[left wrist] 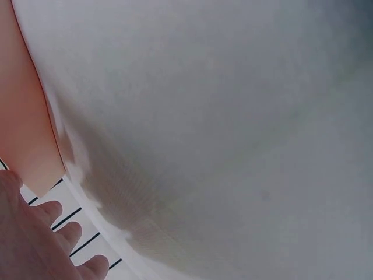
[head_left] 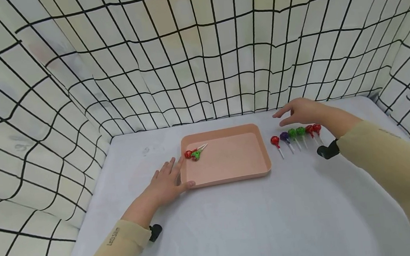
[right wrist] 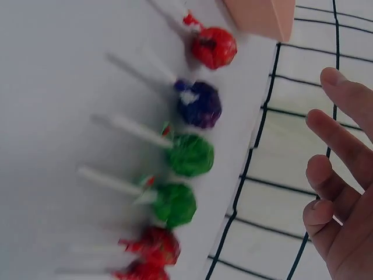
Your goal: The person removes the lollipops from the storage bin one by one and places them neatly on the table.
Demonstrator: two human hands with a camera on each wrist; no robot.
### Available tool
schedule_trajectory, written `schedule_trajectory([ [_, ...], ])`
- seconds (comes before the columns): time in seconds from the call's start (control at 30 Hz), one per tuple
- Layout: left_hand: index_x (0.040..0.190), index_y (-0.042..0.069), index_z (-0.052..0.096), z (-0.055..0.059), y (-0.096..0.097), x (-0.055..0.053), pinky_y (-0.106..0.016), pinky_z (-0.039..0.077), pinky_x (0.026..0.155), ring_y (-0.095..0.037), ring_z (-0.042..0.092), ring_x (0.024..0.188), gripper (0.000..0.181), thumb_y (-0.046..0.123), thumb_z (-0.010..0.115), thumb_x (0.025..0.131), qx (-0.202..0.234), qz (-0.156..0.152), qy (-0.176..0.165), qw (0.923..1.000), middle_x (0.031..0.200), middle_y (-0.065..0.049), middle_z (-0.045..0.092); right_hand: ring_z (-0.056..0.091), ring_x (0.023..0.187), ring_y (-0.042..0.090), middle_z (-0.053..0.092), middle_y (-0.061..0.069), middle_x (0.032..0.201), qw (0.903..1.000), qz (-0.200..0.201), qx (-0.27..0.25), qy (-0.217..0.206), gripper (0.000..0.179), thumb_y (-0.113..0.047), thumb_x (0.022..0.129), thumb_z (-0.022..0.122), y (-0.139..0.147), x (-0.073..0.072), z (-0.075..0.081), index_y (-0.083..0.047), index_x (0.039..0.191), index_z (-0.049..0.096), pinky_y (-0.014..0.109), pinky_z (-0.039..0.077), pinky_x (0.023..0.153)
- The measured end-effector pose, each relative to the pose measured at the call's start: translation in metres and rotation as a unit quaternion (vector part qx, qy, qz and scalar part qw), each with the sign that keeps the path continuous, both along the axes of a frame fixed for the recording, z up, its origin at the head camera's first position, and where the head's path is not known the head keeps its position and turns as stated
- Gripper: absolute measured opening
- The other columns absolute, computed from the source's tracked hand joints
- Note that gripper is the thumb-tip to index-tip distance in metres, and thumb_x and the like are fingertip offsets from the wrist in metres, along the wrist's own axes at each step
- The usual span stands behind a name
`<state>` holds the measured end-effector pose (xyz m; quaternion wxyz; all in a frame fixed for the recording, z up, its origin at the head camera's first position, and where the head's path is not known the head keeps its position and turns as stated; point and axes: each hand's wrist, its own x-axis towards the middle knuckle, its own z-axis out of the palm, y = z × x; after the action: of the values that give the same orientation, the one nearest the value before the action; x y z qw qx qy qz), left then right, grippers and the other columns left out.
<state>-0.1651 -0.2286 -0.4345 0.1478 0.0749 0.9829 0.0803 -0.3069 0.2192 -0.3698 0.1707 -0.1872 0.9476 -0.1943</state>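
A shallow pink tray (head_left: 230, 156) lies on the white table. My left hand (head_left: 164, 185) rests at its left edge, fingers spread, thumb at the near left corner. Inside the tray's left end, a red lollipop (head_left: 188, 154) and a green lollipop (head_left: 195, 155) lie crossed, sticks pointing right. My right hand (head_left: 301, 111) hovers beyond a row of lollipops to the tray's right, holding nothing, its fingers loosely bent. From left to right the row has a red one (right wrist: 214, 48), a purple one (right wrist: 200, 105), two green ones (right wrist: 190, 155) and two red ones (right wrist: 160, 246).
Black-lined white grid cloth (head_left: 220, 60) walls in the table's back and both sides. A white sheet (head_left: 236, 224) covers the tabletop. Dark wrist cameras (head_left: 328, 150) sit at both beige sleeves (head_left: 378, 160).
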Motion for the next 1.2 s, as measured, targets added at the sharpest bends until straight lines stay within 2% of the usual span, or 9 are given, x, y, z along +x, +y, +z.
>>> schedule_trajectory([
  [0.23,0.149,0.027,-0.001,0.000,0.001,-0.001,-0.058,0.009,0.110,-0.035,0.006,0.141,0.101,0.080,0.038,0.074,-0.004,0.001,-0.002,1.0000,0.155,-0.012,0.006,0.053,0.096,0.022,0.059,0.001,0.121,0.9994,0.035,-0.001,0.005,0.041,-0.043,0.079,0.071,-0.041,-0.007,0.000,-0.031,0.117,0.065,0.032,0.051,0.069],
  [0.43,0.149,0.027,-0.001,-0.003,0.002,-0.004,-0.057,0.008,0.111,-0.034,0.006,0.141,0.100,0.079,0.040,0.075,-0.005,0.004,-0.002,1.0000,0.155,-0.011,0.006,0.050,0.093,0.021,0.059,-0.003,0.113,0.9989,0.047,0.007,-0.005,0.030,-0.036,0.083,0.068,-0.085,-0.009,0.004,-0.038,0.113,0.066,0.031,0.049,0.066],
  [0.57,0.149,0.026,0.000,-0.001,0.001,-0.003,-0.058,0.009,0.111,-0.034,0.007,0.141,0.100,0.079,0.041,0.075,-0.008,0.003,-0.003,1.0000,0.155,-0.011,0.007,0.050,0.090,0.020,0.059,-0.006,0.108,0.9975,0.070,0.009,0.007,0.028,-0.038,0.082,0.068,-0.113,-0.009,0.002,-0.039,0.110,0.067,0.030,0.047,0.067],
  [0.7,0.150,0.026,0.000,0.001,0.001,-0.001,-0.058,0.009,0.110,-0.035,0.007,0.141,0.099,0.076,0.043,0.076,-0.007,0.006,-0.004,0.9999,0.155,-0.012,0.007,0.052,0.092,0.018,0.061,-0.009,0.112,0.9927,0.117,0.010,0.025,0.034,-0.042,0.080,0.070,-0.135,-0.009,-0.001,-0.036,0.112,0.067,0.032,0.046,0.074],
  [0.87,0.149,0.027,0.000,0.001,0.001,0.000,-0.058,0.008,0.111,-0.034,0.006,0.141,0.098,0.074,0.046,0.077,-0.002,0.009,-0.006,0.9999,0.155,-0.011,0.007,0.053,0.107,0.013,0.060,-0.011,0.119,0.9867,0.157,0.016,0.041,0.035,-0.042,0.080,0.070,-0.159,-0.007,-0.006,-0.036,0.114,0.066,0.033,0.044,0.090],
  [1.0,0.149,0.027,-0.001,0.002,0.001,0.000,-0.057,0.008,0.111,-0.034,0.006,0.141,0.099,0.077,0.044,0.076,-0.002,0.010,-0.011,0.9999,0.155,-0.010,0.006,0.054,0.108,0.012,0.062,-0.011,0.116,0.9811,0.184,0.020,0.057,0.034,-0.041,0.081,0.069,-0.179,-0.004,-0.012,-0.034,0.114,0.066,0.032,0.043,0.092],
  [1.2,0.149,0.030,-0.002,0.003,0.000,0.000,-0.056,0.007,0.111,-0.032,0.005,0.142,0.100,0.079,0.042,0.074,-0.005,0.013,-0.016,0.9998,0.156,-0.008,0.005,0.053,0.112,0.013,0.062,-0.009,0.117,0.9644,0.249,0.047,0.074,0.034,-0.037,0.085,0.065,-0.207,0.003,-0.020,-0.030,0.118,0.065,0.034,0.040,0.097],
])
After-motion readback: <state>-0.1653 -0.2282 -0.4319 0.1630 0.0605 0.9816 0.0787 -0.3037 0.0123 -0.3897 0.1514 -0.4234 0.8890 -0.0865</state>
